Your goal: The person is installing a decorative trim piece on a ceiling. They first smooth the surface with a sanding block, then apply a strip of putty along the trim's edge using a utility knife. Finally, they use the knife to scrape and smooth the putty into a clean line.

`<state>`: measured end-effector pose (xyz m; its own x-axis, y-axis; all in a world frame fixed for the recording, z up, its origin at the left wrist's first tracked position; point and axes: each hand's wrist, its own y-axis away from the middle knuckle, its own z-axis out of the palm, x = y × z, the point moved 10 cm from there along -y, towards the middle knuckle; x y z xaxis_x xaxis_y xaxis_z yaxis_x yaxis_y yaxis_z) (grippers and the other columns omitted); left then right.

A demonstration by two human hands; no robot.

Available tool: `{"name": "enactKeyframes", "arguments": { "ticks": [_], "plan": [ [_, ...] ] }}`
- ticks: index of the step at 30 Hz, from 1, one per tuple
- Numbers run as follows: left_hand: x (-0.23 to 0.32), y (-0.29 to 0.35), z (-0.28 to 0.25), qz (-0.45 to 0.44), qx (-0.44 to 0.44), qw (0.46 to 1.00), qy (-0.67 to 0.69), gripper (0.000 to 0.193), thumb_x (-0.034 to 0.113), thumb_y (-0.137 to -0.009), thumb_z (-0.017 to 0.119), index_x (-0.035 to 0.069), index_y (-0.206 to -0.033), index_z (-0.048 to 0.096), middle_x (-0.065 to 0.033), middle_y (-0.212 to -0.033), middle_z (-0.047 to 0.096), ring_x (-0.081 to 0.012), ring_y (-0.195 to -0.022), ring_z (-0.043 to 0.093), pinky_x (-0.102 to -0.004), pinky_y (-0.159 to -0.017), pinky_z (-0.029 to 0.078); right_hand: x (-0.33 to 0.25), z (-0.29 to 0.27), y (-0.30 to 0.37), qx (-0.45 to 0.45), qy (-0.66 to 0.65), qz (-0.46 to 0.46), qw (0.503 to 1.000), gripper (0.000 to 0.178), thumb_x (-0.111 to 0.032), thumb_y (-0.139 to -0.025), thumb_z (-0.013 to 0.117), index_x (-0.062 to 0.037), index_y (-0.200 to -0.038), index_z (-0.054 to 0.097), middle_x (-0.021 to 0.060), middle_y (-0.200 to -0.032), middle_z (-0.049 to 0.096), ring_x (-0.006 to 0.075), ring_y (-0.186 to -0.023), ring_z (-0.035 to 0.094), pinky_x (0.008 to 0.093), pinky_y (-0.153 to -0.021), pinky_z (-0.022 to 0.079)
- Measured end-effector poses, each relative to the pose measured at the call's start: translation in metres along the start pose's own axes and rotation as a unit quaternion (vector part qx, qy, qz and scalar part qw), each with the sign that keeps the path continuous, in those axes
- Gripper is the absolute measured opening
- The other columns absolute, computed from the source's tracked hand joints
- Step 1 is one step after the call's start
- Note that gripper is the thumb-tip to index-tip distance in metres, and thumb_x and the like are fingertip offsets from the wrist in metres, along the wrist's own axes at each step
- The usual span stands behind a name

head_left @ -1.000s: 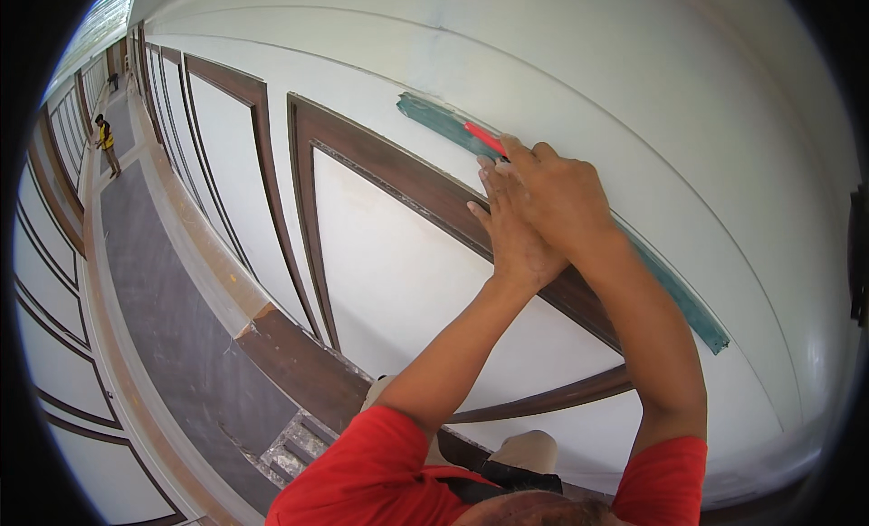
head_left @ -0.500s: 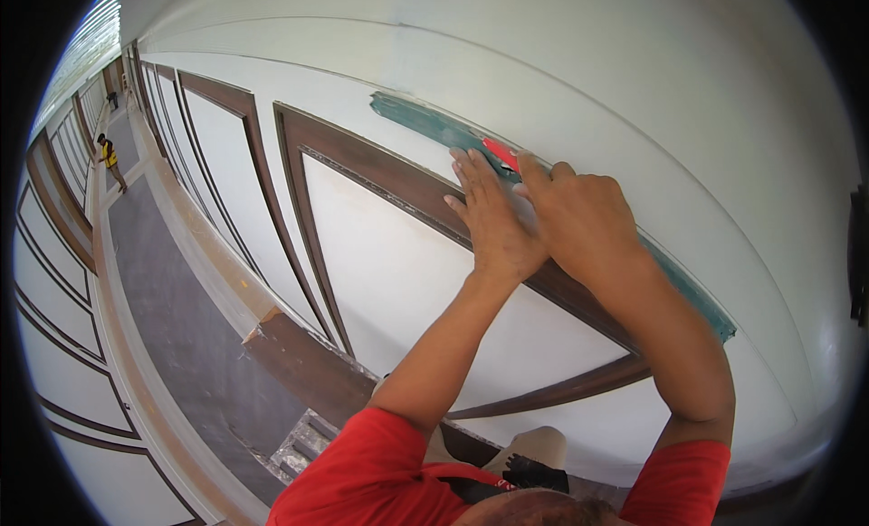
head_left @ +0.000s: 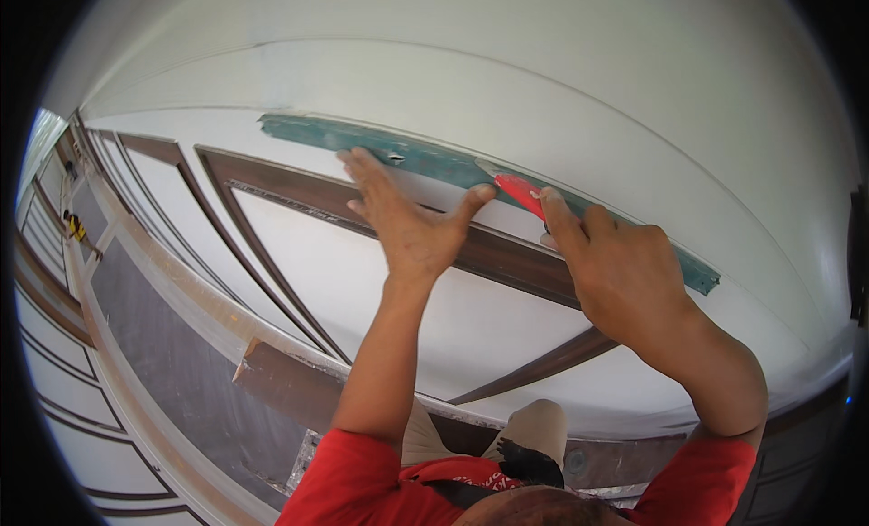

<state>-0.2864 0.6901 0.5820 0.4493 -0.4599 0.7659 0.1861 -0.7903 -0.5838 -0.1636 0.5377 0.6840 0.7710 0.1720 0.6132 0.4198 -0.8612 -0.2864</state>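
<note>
A long teal strip (head_left: 441,167) with a small hole in it lies against the white wall, just above the brown moulding (head_left: 299,196). My left hand (head_left: 412,232) is open, its thumb stretched out and its fingertips touching the strip's lower edge left of the middle. In my right hand (head_left: 625,268) is a red utility knife (head_left: 519,191), gripped with the forefinger along its handle. Its pale tip meets the strip near its middle, close to my left thumb. Further right, the strip runs on behind my right hand to its end.
Brown-framed white panels run along the wall to the left. Below them is a dark floor (head_left: 154,300) with brown covering (head_left: 285,386) by the wall. Far down the corridor stands a person in a yellow top (head_left: 77,229). My knee (head_left: 539,422) shows low in the view.
My left hand has moved left, away from my right hand, and its thumb has spread. The knife now shows more fully, clear of the left hand. My view has shifted a little.
</note>
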Motion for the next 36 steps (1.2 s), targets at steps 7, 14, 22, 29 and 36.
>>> {"name": "enactKeyframes", "arguments": {
  "ticks": [7, 14, 22, 29, 36],
  "plan": [
    [-0.009, 0.0, 0.007, 0.005, 0.001, 1.0, -0.005, 0.159, 0.077, -0.065, 0.084, -0.013, -0.158, -0.007, -0.0383, -0.166, 0.0, -0.0478, -0.157, 0.0, -0.0648, -0.124, 0.001, 0.027, 0.006, 0.059, 0.0, 0.039, 0.002, 0.999, 0.057, -0.015, -0.087, 0.071, 0.0016, -0.14, 0.058, 0.0056, -0.071, 0.053, 0.014, -0.05, 0.052, 0.0299, -0.043, 0.041],
    [-0.004, 0.001, 0.002, 0.007, 0.011, 1.0, 0.021, 0.153, 0.064, -0.066, 0.091, -0.012, -0.159, -0.003, -0.0375, -0.166, 0.003, -0.0469, -0.157, 0.004, -0.0523, -0.128, 0.012, 0.05, 0.007, 0.107, 0.019, 0.035, 0.027, 0.999, 0.052, -0.012, -0.084, 0.068, 0.0006, -0.135, 0.063, 0.0025, -0.068, 0.047, 0.0104, -0.048, 0.046, 0.0271, -0.038, 0.036],
    [-0.008, 0.0, -0.001, 0.013, 0.036, 0.999, 0.013, 0.146, 0.071, -0.068, 0.086, -0.01, -0.161, 0.007, -0.032, -0.168, 0.01, -0.0424, -0.158, 0.009, -0.0496, -0.129, 0.012, 0.079, 0.016, 0.168, 0.009, 0.049, 0.057, 0.997, 0.059, -0.014, -0.081, 0.069, 0.0005, -0.138, 0.061, 0.0015, -0.069, 0.045, 0.0108, -0.05, 0.045, 0.0269, -0.038, 0.036],
    [-0.011, -0.003, -0.005, 0.007, 0.038, 0.999, 0.019, 0.144, 0.07, -0.069, 0.086, -0.008, -0.162, 0.008, -0.0314, -0.168, 0.01, -0.0437, -0.158, 0.009, -0.0553, -0.128, 0.017, 0.102, 0.017, 0.208, -0.018, 0.059, 0.078, 0.995, 0.059, -0.013, -0.082, 0.071, 0.0005, -0.138, 0.061, 0.0013, -0.07, 0.046, 0.0121, -0.051, 0.047, 0.0279, -0.04, 0.038],
    [-0.014, -0.004, -0.002, 0.006, 0.034, 0.999, -0.004, 0.141, 0.07, -0.071, 0.084, -0.009, -0.161, 0.01, -0.0311, -0.168, 0.011, -0.042, -0.158, 0.008, -0.0527, -0.129, 0.012, 0.123, 0.015, 0.248, -0.014, 0.059, 0.111, 0.992, 0.055, -0.02, -0.089, 0.078, -0.0005, -0.138, 0.061, 0.0017, -0.069, 0.045, 0.0131, -0.052, 0.048, 0.0297, -0.042, 0.039]
  ]
}}
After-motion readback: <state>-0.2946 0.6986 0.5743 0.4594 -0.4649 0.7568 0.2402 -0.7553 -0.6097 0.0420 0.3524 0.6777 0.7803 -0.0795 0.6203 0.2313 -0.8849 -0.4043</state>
